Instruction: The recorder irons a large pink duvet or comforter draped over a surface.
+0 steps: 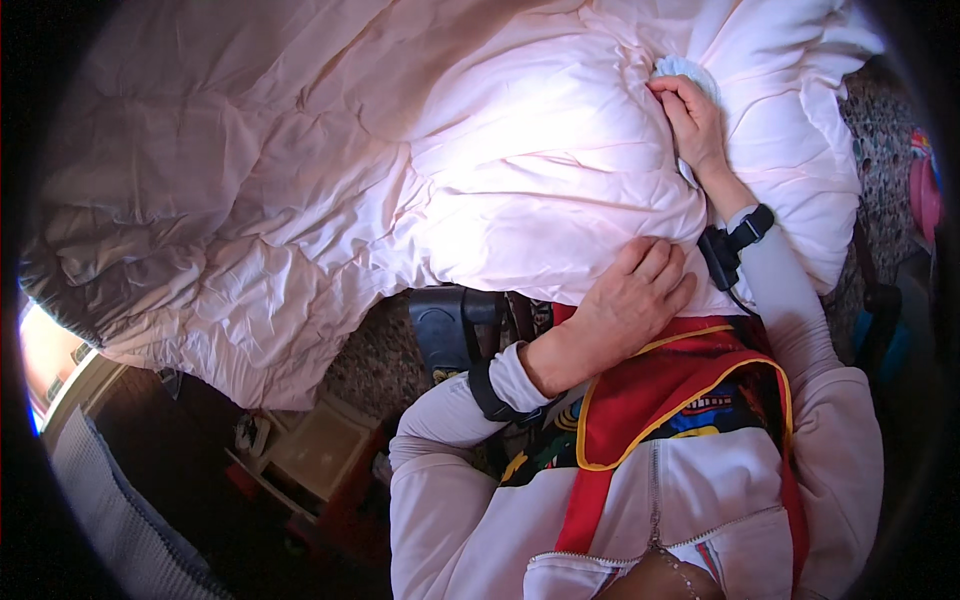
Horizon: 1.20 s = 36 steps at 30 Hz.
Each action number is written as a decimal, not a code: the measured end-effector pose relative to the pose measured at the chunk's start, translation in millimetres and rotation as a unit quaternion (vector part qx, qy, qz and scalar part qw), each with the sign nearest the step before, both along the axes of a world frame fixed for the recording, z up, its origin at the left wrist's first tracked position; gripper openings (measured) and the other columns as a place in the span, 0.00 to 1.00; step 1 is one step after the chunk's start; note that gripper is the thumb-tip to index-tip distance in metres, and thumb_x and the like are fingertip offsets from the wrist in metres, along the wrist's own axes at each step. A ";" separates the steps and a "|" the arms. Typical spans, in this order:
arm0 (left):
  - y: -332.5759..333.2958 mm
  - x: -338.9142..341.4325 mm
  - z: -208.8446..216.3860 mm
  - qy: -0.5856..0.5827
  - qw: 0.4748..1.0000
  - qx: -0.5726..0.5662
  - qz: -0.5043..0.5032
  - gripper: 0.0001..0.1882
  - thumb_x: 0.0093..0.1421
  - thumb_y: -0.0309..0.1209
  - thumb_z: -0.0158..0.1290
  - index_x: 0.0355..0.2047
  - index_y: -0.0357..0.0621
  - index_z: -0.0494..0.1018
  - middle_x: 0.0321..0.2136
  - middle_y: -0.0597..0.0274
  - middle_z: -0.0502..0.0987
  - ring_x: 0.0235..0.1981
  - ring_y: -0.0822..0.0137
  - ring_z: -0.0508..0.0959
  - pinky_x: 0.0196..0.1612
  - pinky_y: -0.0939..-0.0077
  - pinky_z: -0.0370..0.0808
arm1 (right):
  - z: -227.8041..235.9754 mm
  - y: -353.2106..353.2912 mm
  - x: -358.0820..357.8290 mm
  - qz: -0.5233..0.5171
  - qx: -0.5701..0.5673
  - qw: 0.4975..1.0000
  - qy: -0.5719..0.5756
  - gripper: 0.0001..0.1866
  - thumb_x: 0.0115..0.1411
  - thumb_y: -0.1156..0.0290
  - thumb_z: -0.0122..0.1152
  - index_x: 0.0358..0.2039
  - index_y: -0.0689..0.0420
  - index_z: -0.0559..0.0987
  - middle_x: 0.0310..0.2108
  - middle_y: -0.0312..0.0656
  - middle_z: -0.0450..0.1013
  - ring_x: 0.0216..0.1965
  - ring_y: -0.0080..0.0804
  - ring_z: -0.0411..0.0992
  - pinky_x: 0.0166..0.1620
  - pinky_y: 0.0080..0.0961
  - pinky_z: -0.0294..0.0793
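Note:
A pale pink, puffy quilt (545, 150) lies gathered in folds before me. My left hand (635, 305) rests at its near edge, fingers curled together on the fabric. Farther off and to the right, my right hand (690, 120) is closed, with thumb and forefinger pinching the quilt beside a deep fold. A pale blue, ruffled piece of cloth (690, 72) shows just behind the right hand's knuckles. Whether a small tool or thread sits in the right fingers is hidden.
Black straps with a small device (722, 255) circle my wrists. A red apron with yellow trim (640, 415) covers my front. Below the quilt are a dark machine-like part (440, 325) and a beige tray-like stool (325, 445). Something pink (922, 190) stands at the far right over speckled flooring.

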State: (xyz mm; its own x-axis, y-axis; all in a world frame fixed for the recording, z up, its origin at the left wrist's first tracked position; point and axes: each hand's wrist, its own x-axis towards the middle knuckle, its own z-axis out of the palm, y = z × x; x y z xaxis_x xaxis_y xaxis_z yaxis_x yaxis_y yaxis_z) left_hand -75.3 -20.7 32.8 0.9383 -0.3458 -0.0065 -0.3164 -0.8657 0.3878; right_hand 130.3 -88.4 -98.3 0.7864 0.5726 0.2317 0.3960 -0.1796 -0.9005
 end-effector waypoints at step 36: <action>7.3 7.7 10.0 0.079 0.992 -0.093 0.022 0.24 0.50 0.34 0.48 0.49 0.44 0.71 0.52 0.52 0.69 0.54 0.57 0.69 0.57 0.64 0.64 | 2.5 1.0 -0.4 -0.026 -0.006 0.998 -0.053 0.08 0.58 0.76 0.50 0.33 0.59 0.79 0.34 0.45 0.75 0.38 0.44 0.73 0.43 0.31 0.72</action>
State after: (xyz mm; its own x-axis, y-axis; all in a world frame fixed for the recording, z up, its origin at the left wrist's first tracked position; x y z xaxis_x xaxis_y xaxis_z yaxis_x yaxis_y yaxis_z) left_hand -67.5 -13.4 42.8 0.9447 -0.3139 -0.0948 -0.2027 -0.7863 0.5837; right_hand 129.9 -87.4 -95.8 0.7860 0.5354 0.3092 0.4794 -0.2120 -0.8516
